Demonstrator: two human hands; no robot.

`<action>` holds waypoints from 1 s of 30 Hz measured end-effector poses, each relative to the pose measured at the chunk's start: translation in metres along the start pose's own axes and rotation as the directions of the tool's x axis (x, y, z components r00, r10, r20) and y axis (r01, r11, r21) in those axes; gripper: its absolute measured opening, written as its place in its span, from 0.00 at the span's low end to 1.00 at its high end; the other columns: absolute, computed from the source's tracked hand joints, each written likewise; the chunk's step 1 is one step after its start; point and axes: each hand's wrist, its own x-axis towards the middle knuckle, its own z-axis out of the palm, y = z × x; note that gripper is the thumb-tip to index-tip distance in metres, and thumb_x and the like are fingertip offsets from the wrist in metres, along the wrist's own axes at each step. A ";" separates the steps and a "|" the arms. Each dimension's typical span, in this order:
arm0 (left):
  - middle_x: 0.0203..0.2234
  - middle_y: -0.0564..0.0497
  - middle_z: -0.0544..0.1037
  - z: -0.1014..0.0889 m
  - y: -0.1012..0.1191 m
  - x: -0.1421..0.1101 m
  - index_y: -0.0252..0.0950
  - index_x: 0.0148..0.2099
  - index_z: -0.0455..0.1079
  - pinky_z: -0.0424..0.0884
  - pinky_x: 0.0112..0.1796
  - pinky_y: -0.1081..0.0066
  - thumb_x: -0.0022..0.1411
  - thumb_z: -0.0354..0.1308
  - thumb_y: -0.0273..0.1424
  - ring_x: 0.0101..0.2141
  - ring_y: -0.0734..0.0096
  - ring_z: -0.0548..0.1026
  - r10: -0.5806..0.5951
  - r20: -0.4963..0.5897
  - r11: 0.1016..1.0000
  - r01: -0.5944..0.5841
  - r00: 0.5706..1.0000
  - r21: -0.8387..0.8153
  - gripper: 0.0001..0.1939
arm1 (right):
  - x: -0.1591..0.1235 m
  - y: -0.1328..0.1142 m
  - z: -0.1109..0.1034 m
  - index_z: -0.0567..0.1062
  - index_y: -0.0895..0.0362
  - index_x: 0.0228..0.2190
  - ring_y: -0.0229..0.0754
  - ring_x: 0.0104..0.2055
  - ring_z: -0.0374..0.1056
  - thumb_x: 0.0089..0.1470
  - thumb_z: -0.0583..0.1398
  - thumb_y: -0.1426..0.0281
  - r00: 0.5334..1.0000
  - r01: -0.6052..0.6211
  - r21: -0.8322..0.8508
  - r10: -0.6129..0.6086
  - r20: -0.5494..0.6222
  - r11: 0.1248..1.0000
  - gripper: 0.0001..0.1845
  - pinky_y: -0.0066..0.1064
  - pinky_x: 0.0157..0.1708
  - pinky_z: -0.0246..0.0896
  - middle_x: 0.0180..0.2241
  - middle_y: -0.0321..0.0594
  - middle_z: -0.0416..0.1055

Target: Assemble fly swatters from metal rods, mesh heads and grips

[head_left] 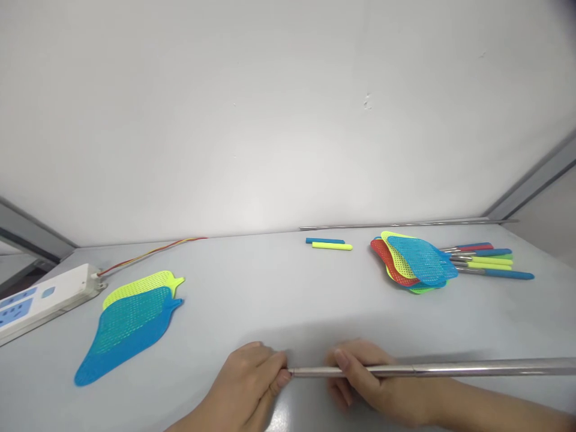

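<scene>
Low over the near edge of the table, both hands hold a long telescopic metal rod (450,368) that runs off to the right. My left hand (252,381) pinches the rod's thin left end between closed fingers. My right hand (369,378) is wrapped round the rod a little further right. Two loose swatter heads, a blue one (128,333) over a yellow-green one (141,285), lie on the table to the left of my hands. Two short handle grips, blue (324,241) and yellow (332,246), lie further back in the middle.
A pile of finished fly swatters (418,261) with coloured handles (490,261) sits at the back right. A white power strip (40,300) with a red-yellow cord (153,251) lies at the left edge. Another thin metal rod (396,225) lies along the wall.
</scene>
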 end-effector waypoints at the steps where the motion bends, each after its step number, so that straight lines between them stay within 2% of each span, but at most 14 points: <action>1: 0.19 0.54 0.65 0.000 0.000 0.000 0.37 0.27 0.54 0.56 0.25 0.72 0.63 0.36 0.28 0.20 0.72 0.61 0.003 0.006 1.000 -0.003 1.000 -0.001 0.12 | 0.000 0.001 0.001 0.64 0.58 0.19 0.34 0.29 0.61 0.60 0.36 0.60 1.000 0.011 -0.003 -0.011 -0.004 1.000 0.28 0.24 0.36 0.56 0.22 0.35 0.64; 9: 0.18 0.55 0.65 -0.002 0.002 -0.001 0.37 0.27 0.54 0.56 0.25 0.71 0.64 0.35 0.29 0.20 0.72 0.62 0.047 0.018 0.998 -0.047 0.999 -0.030 0.14 | -0.001 0.008 0.002 0.65 0.58 0.20 0.34 0.29 0.60 0.60 0.36 0.59 0.999 0.031 -0.025 -0.031 0.018 0.999 0.29 0.24 0.35 0.57 0.23 0.35 0.63; 13: 0.17 0.55 0.65 -0.001 0.001 -0.001 0.37 0.27 0.54 0.56 0.24 0.71 0.64 0.34 0.29 0.19 0.73 0.62 0.092 0.013 0.996 -0.092 0.996 -0.018 0.14 | 0.000 0.011 0.004 0.64 0.58 0.21 0.33 0.26 0.59 0.59 0.34 0.59 0.996 0.090 -0.036 -0.089 0.032 0.995 0.29 0.23 0.33 0.57 0.21 0.35 0.61; 20: 0.15 0.55 0.65 0.007 -0.003 0.000 0.37 0.25 0.52 0.54 0.20 0.71 0.65 0.32 0.31 0.16 0.74 0.60 0.160 -0.044 0.986 -0.158 0.986 0.044 0.17 | -0.002 -0.003 0.003 0.58 0.57 0.20 0.36 0.28 0.58 0.57 0.31 0.55 0.984 0.176 -0.147 -0.170 0.056 0.973 0.29 0.27 0.36 0.57 0.22 0.37 0.59; 26: 0.14 0.55 0.65 0.006 0.000 0.002 0.37 0.25 0.53 0.55 0.20 0.72 0.65 0.32 0.31 0.15 0.75 0.61 0.167 -0.052 0.984 -0.164 0.985 0.063 0.18 | -0.001 -0.004 0.003 0.57 0.56 0.19 0.36 0.27 0.58 0.57 0.29 0.55 0.984 0.173 -0.154 -0.162 0.078 0.973 0.29 0.28 0.36 0.57 0.22 0.38 0.58; 30: 0.13 0.56 0.64 0.010 0.000 0.002 0.37 0.23 0.52 0.54 0.19 0.72 0.65 0.31 0.32 0.14 0.75 0.59 0.196 -0.083 0.980 -0.191 0.977 0.063 0.19 | -0.001 -0.006 0.004 0.56 0.56 0.19 0.36 0.27 0.57 0.56 0.29 0.54 0.974 0.219 -0.155 -0.208 0.085 0.963 0.29 0.28 0.36 0.58 0.20 0.38 0.57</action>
